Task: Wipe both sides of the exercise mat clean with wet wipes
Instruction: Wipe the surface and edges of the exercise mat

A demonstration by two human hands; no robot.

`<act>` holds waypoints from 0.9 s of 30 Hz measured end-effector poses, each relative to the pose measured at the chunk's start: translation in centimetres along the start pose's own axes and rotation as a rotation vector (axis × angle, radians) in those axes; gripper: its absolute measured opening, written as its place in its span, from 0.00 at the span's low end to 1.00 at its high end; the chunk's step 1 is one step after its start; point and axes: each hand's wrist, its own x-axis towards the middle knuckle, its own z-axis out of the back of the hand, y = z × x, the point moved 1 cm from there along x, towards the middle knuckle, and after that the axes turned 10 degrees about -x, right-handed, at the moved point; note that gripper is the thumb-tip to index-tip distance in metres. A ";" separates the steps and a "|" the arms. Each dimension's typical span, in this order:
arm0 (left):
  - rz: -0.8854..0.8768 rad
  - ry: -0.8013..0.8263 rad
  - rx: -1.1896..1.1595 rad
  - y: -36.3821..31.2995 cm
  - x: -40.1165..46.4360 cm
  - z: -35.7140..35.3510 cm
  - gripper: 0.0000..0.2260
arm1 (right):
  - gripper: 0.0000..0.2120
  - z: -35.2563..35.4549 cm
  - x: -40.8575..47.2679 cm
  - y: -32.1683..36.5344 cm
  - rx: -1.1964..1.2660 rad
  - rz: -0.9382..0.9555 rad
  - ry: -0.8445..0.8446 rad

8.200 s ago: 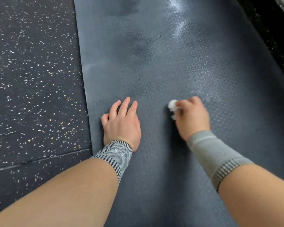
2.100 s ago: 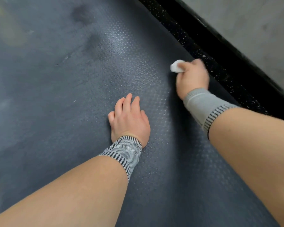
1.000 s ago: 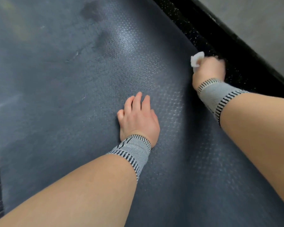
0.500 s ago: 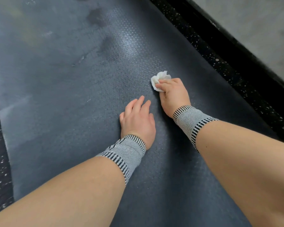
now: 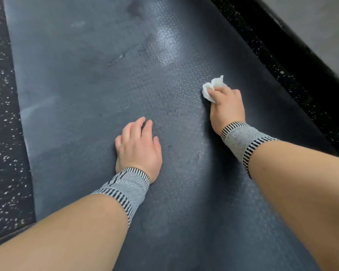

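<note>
Here the right hand (image 5: 226, 108) grips a crumpled white wipe (image 5: 211, 89); the fingers are curled round it and press it on the mat (image 5: 82, 79). Most of the wipe is hidden under the fingers, only a bunched part shows above and to the left of the knuckles. Whether the wipe is folded or just balled up, I cannot tell.

The left hand (image 5: 138, 147) lies down and to the left of this grip, well apart from it. It holds nothing; the fingers are almost straight and rest flat on the mat. The thumb is hidden under the palm side.

The dark grey mat lies on the floor (image 5: 2, 122) and fills most of the view under both hands. Its near end and far end are cut off by the frame. Above and left of the grip a wet shine sits on the textured surface. Only the upper side of the mat can be seen.

Both wrists wear a striped grey band, left (image 5: 125, 190) and right (image 5: 243, 140). The forearms are cut off at the lower edge.

No writing or brand can be read on the mat, the wipe or the bands.

To the right of the grip, a black speckled strip of floor runs along the mat edge, then a grey wall (image 5: 317, 24).
</note>
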 end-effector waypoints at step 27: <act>-0.032 -0.051 -0.235 0.2 0.0 0.2 0.27 | 0.18 -0.1 -7.3 12.0 0.516 -0.206 -0.010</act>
